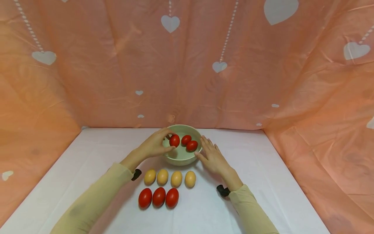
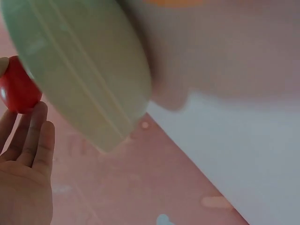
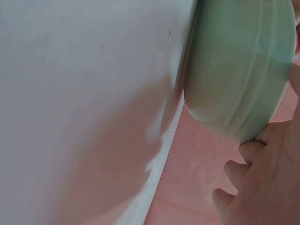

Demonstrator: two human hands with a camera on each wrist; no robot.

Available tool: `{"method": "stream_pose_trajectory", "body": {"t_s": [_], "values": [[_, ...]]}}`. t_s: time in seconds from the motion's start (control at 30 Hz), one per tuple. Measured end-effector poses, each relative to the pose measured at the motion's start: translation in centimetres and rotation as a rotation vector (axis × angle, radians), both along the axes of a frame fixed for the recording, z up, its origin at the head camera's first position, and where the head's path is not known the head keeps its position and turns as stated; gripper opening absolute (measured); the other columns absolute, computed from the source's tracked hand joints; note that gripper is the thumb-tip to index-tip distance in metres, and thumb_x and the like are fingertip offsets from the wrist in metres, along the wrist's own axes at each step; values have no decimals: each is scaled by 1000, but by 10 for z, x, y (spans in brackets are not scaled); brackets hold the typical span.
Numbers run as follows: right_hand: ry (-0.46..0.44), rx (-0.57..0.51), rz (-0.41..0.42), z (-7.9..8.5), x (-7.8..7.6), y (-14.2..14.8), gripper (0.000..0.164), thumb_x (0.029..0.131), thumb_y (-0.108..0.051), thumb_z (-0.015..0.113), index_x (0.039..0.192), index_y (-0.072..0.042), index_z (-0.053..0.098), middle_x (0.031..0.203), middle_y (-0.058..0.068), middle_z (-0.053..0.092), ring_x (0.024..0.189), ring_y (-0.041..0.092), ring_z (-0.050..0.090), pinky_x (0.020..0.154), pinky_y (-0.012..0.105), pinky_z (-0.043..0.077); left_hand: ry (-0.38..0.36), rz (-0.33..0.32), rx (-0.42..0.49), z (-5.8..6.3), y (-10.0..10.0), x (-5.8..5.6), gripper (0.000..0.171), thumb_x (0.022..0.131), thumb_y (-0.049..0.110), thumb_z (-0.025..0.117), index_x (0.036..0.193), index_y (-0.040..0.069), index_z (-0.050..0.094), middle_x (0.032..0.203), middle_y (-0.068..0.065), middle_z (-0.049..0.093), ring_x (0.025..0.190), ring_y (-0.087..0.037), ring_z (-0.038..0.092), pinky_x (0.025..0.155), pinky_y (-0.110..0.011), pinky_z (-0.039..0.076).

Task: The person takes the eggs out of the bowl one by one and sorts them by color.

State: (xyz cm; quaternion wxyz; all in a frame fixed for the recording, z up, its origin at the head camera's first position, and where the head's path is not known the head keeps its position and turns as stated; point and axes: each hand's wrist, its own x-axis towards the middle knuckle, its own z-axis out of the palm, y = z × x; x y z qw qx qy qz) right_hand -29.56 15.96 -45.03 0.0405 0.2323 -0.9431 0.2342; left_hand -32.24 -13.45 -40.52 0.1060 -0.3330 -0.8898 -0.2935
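A pale green bowl [image 1: 180, 162] stands on the table, with two red eggs [image 1: 192, 146] lying inside it. My left hand [image 1: 154, 145] reaches over the bowl's left side and pinches another red egg [image 1: 174, 140] between thumb and fingers. In the left wrist view this red egg [image 2: 19, 89] shows beside the bowl's rim. On the opposite side, my right hand [image 1: 214, 159] rests at the bowl's right rim, fingers extended. The right wrist view shows the fingertips [image 3: 252, 151] of that hand right at the bowl's wall [image 3: 234, 61].
In front of the bowl lies a row of several yellow-tan eggs [image 1: 176, 179]. Nearer to me is a row of three red eggs [image 1: 159, 197]. A white cloth [image 1: 248, 156] covers the table, and an orange curtain [image 1: 187, 81] with hearts encloses the back and sides.
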Motion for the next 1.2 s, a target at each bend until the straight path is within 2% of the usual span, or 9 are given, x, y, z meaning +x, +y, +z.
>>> {"method": "stream_pose_trajectory", "body": {"t_s": [0.27,0.5,0.73,0.87,1.0,1.07,1.13,1.2], "values": [[1,21,-10,1,1,1,78,108,-50,47,164,-2,20,173,11,13,159,33,10,126,59,11,17,-1,76,6,3,28,48,84,19,88,124,7,64,119,-7,64,104,-23,63,92,-45,57],[12,22,-12,0,0,1,78,108,-48,49,164,-1,21,173,13,15,159,37,13,126,59,11,-9,-34,140,10,5,55,48,84,17,88,124,8,64,119,-3,63,102,-21,63,77,-40,62],[7,27,-15,-2,0,-1,78,108,-49,47,164,-1,21,172,13,15,159,37,14,126,59,12,35,-37,123,10,8,80,47,83,21,89,122,8,65,117,-1,65,103,-18,65,90,-39,58],[11,25,-17,-2,0,-1,78,108,-49,47,164,0,21,172,13,16,158,38,16,126,59,13,23,-58,119,8,13,90,47,84,21,88,122,10,64,119,0,64,105,-18,64,91,-39,58],[17,15,-14,-2,1,-1,78,108,-48,48,163,0,21,172,14,16,158,39,16,125,60,13,-40,-93,134,5,18,99,47,85,20,87,125,11,63,121,-1,62,106,-19,63,78,-35,61],[16,14,-13,-1,1,-1,78,108,-48,48,163,0,21,172,14,16,158,39,16,125,60,13,-53,-116,137,2,21,102,48,86,18,87,126,11,63,122,-1,62,105,-18,64,76,-32,61],[16,11,-14,-1,1,-2,77,108,-47,48,163,0,21,172,14,16,158,39,16,125,60,13,-54,-138,143,0,23,104,47,85,17,87,125,11,63,121,0,62,104,-16,64,80,-33,61],[17,9,-14,-1,1,-2,77,108,-47,48,163,0,22,172,14,16,158,39,16,125,60,13,-24,-152,132,-2,26,106,47,84,17,88,124,11,64,120,2,62,104,-13,64,86,-33,59]]}}
